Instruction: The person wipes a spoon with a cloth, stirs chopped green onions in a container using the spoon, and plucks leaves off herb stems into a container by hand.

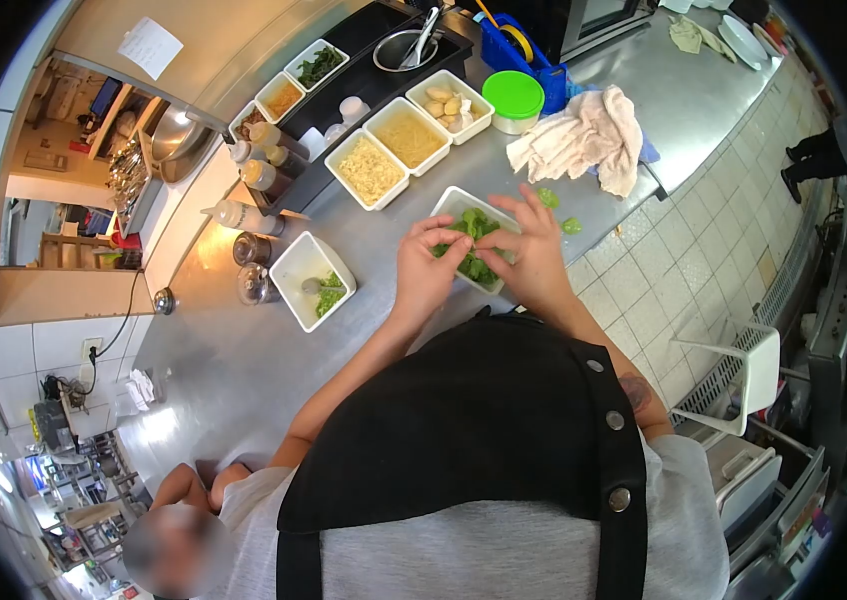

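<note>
While the left hand (428,268) and right hand (534,250) meet over the white leaf container (449,200), thumbs and forefingers pinch at the leafy greens (477,222) inside it — the right hand's other fingers fan loosely. Beneath that container spreads a stainless-steel counter (229,375) (two loose leaves (572,226) lie just to the container's right). Left of it stands a white tub (290,272) of chopped greens (330,295); beyond it, rightward, a rumpled cream towel (589,135). Farther right runs a tiled floor (649,270) — with a white plastic stool (761,372).
</note>
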{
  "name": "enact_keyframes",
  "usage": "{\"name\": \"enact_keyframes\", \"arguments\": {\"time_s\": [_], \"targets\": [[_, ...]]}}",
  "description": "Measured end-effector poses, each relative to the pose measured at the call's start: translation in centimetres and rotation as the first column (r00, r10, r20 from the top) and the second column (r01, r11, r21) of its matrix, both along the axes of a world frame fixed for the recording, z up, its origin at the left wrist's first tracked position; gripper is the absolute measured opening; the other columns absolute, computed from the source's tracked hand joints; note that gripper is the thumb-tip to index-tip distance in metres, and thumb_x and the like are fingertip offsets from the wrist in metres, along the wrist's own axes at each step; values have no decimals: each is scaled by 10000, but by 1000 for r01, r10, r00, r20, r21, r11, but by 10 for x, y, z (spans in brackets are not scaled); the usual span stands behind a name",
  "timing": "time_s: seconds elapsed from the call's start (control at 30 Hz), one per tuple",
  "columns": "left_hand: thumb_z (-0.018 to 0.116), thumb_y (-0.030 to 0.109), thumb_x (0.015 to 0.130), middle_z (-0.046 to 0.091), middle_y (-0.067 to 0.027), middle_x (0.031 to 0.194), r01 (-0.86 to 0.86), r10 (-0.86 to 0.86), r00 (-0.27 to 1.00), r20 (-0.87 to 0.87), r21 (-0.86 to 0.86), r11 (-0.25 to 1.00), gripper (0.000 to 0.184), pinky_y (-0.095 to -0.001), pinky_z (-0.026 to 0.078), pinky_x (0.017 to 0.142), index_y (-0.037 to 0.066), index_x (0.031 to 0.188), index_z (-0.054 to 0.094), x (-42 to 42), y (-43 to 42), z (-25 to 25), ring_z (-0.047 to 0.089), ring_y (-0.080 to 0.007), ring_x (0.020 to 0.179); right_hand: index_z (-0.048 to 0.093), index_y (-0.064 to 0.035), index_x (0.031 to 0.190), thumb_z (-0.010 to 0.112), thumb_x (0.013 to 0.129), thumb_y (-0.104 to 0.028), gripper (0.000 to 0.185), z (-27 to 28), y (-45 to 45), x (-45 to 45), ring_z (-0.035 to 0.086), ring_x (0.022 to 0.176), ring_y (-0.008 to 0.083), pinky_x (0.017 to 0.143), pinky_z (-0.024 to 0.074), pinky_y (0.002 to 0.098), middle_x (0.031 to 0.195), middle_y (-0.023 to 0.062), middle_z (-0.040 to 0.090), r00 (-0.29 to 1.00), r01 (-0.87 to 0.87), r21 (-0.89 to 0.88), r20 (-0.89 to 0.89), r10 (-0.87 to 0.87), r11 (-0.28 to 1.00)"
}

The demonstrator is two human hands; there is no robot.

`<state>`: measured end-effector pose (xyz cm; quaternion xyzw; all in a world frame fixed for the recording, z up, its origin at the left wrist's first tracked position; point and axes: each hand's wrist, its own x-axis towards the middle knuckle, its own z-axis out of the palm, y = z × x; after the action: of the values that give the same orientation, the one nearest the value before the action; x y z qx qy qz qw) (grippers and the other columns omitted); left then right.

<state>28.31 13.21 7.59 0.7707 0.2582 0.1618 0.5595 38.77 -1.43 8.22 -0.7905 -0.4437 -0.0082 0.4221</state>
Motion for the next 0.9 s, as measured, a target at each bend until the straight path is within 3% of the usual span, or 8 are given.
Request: {"name": "enact_keyframes", "arguments": {"time_s": [0.13,0.23,0.33,0.53,0.9], "targets": [[720,99,847,598,-107,1255,0,-2,1000,-13,-183,983,90,-353,406,998,15,868,747,1,-4,7,551,-198,1141,752,-172,852,811,717,-204,151,-1,0,-1,359,1375,404,1038,281,696,1318,45,555,1000,-10,-6,4,10,1000],[732,115,821,616,-154,1223,-5,9,1000,21,-164,987,119,-352,426,980,2,857,743,-1,-4,5,568,-230,1156,752,-172,854,809,719,-201,150,3,1,-4,360,1374,401,1044,274,699,1318,44,554,999,8,-37,41,-6,999],[722,89,832,611,-160,1230,-15,21,999,35,-182,983,94,-343,428,980,-2,854,737,-1,-4,5,565,-216,1155,755,-174,855,804,721,-181,143,4,2,-4,376,1361,404,1050,298,658,1306,48,563,1000,-7,-21,8,8,1000],[711,75,883,574,-121,1316,-74,130,984,118,-394,916,77,-351,383,1041,6,910,733,-2,0,-2,531,-203,1190,762,-173,847,772,736,-139,116,-9,2,1,418,1320,416,1041,351,552,1267,55,588,996,-8,82,-92,16,997],[681,65,895,551,-136,1317,-49,130,975,183,-388,920,84,-324,426,988,-10,886,717,-1,-4,-2,548,-194,1160,738,-146,865,770,724,-116,148,-7,3,2,476,1254,429,1024,390,515,1245,92,587,994,-17,108,-110,29,994]]}}
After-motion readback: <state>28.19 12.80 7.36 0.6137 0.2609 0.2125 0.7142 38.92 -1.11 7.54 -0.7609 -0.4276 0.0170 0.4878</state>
